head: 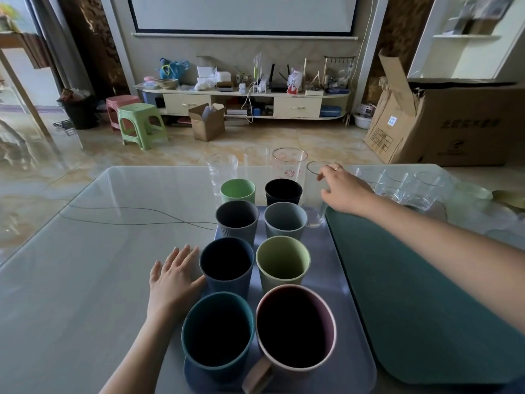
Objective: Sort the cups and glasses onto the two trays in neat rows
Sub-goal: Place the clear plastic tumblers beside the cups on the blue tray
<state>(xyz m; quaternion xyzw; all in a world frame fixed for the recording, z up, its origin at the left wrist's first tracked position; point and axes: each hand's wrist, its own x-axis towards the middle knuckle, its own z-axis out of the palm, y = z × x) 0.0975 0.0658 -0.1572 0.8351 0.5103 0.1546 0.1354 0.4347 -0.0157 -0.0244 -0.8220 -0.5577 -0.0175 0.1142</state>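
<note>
Right grip (342,189) curled round tall glass (316,194) beside green tray (412,294); left grip (173,277) flat, fingers straight.

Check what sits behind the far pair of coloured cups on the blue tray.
Behind the light green cup and black cup stand four clear glasses. The right hand holds the rightmost tall glass. The glasses' bases are hidden behind the cups.

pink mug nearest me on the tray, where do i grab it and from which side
Probably by its handle, coming from the near side: the pink mug stands upright with the handle facing you, while the teal cup crowds its left.
</note>
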